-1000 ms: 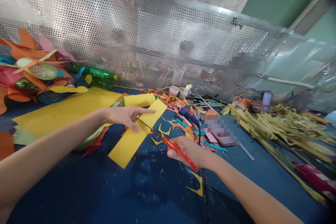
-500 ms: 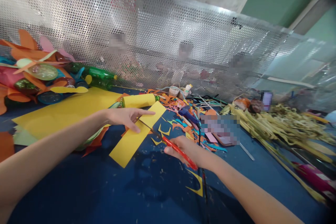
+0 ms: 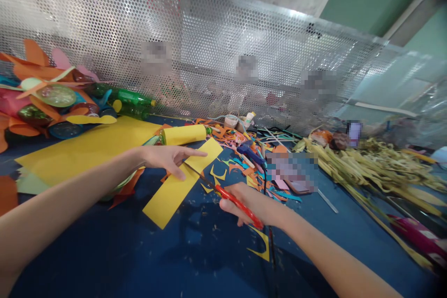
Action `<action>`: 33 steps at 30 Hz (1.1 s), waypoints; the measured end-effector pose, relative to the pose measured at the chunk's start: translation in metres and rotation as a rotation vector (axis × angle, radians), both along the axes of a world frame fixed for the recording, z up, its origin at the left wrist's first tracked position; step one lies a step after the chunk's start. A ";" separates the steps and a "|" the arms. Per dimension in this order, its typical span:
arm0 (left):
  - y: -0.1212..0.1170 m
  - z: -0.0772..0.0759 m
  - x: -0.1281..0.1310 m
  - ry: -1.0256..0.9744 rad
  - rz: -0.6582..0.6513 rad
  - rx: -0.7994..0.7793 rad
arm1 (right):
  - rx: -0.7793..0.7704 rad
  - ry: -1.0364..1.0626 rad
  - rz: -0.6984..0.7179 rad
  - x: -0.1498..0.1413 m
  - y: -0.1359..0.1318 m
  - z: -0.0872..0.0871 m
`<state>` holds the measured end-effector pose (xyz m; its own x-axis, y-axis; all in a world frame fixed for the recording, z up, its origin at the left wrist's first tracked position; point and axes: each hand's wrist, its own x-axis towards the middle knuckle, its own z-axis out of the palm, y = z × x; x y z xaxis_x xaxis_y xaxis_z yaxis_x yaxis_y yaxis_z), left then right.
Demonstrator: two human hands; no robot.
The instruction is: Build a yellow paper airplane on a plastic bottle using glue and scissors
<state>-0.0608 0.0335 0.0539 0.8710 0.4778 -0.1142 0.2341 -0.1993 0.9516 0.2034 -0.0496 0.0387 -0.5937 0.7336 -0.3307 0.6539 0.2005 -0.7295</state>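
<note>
My left hand (image 3: 166, 158) grips a yellow paper strip (image 3: 171, 200), thumb and forefinger reaching over its surface; the other fingers are hidden. My right hand (image 3: 256, 202) is closed round the red handles of a pair of scissors (image 3: 240, 206). Their dark blades lie nearly together across the strip's middle, between its lower part and its upper part (image 3: 206, 156). Whether the cut runs right through is hidden by the left hand. Behind the left hand lies a bottle wrapped in yellow paper (image 3: 185, 134), above a large yellow sheet (image 3: 101, 149).
Paper scraps, a blue glue gun (image 3: 251, 151) and its cord lie beyond the right hand. Dried husks (image 3: 366, 167) cover the right side. Decorated bottles (image 3: 63, 95) are piled at left. A perforated sheet (image 3: 216, 46) stands behind the table, people visible through it.
The scissor blades have closed across the yellow strip. The strip's upper part has shifted slightly right and its lower part slightly down and left, so they now sit at an angle.
</note>
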 end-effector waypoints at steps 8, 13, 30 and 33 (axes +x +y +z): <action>-0.001 0.000 0.002 -0.006 -0.004 -0.027 | 0.015 0.000 0.000 0.000 0.000 -0.001; -0.001 0.000 0.002 -0.001 -0.010 -0.029 | -0.006 -0.037 -0.038 -0.004 0.000 0.002; 0.008 0.001 -0.009 -0.052 0.279 0.041 | 0.612 -0.505 -0.175 0.016 0.021 0.005; 0.009 -0.002 -0.008 -0.097 0.322 0.058 | 0.687 -0.706 -0.349 0.016 0.029 -0.001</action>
<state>-0.0687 0.0426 0.0514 0.6802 0.7330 -0.0025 0.2024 -0.1846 0.9617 0.2193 -0.0202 0.0377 -0.1465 0.9886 0.0334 0.9886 0.1452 0.0408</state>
